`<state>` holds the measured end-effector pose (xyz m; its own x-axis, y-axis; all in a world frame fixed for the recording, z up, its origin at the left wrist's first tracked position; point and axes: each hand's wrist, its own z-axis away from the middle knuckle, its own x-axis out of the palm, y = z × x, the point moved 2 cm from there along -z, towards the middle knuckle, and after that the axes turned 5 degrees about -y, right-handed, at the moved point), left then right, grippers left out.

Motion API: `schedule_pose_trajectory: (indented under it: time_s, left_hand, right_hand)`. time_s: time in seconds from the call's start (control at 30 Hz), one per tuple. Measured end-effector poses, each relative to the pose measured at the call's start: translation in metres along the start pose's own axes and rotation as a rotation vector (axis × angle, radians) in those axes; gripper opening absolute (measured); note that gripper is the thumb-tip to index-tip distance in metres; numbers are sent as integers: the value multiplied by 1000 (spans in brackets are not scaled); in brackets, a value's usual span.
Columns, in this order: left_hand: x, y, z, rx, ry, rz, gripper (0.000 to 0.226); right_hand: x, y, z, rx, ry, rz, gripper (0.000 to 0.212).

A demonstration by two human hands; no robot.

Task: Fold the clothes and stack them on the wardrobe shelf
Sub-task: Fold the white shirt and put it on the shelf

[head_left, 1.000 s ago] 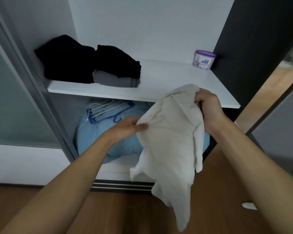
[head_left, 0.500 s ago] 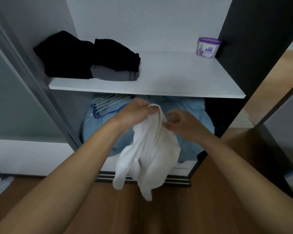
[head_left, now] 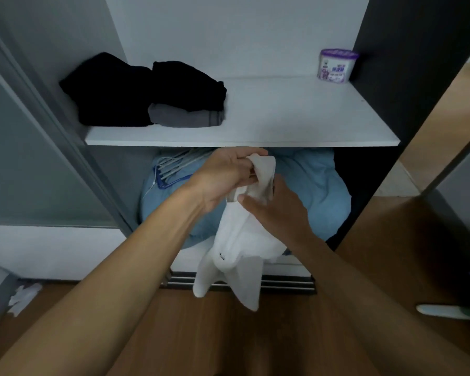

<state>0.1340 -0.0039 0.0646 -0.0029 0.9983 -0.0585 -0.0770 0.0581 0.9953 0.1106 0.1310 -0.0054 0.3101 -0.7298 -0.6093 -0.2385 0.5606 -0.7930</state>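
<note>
A white garment (head_left: 236, 251) hangs bunched in front of the wardrobe, below the white shelf (head_left: 296, 123). My left hand (head_left: 225, 177) grips its top end just under the shelf's front edge. My right hand (head_left: 274, 207) lies against the cloth a little lower, thumb on the fabric, fingers hidden behind it. On the shelf's left side sit folded dark clothes: a black pile (head_left: 106, 90) and, beside it, a black piece (head_left: 187, 82) on top of a grey one (head_left: 185, 118).
A purple-lidded white tub (head_left: 335, 65) stands at the shelf's back right. Under the shelf lies a blue bundle (head_left: 310, 185) with hangers (head_left: 174, 166) on it. A sliding door frame (head_left: 65, 137) runs on the left, wooden floor (head_left: 282, 335) lies below.
The garment went from spread between both hands to bunched in my left hand, which rose toward the shelf edge. My right hand let go of the top corner and came onto the cloth lower down.
</note>
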Motion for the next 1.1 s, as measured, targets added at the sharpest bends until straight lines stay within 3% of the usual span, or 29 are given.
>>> schedule_pose_trajectory:
  time_s: [0.13,0.23,0.27,0.4,0.6,0.67,0.8,0.93,1.03,1.1]
  left_hand:
    - [-3,11,1,124,69,-287,42]
    - [-15,11,0,160,160,-402,17]
    - [-19,10,0,163,215,-506,11]
    - [-27,-2,0,171,428,-874,36]
    - [-9,13,-11,425,453,-823,39]
    - [-14,14,-17,408,442,-905,40]
    - [-31,-12,-26,194,312,-999,44]
    - [-38,-46,-24,113,196,-804,24]
    - [-45,-55,-18,103,276,-565,19]
    - [-47,-52,-16,156,342,-503,16]
  right_hand:
    - [-9,-12,-15,-143,183,291,28]
    - [-32,-15,-21,-217,233,294,8]
    - [-41,-17,-22,-243,253,270,7]
    - [-66,-29,-20,-405,304,268,14]
    - [-56,-34,-25,-350,225,616,11]
    - [-57,-35,-24,-337,248,505,14]
    - [-74,-36,-20,-346,297,201,24]
    - [-81,-30,-20,-320,263,14,34]
    - [-80,-18,-22,-299,135,-345,24]
    - [-77,-9,-25,-252,37,-365,22]
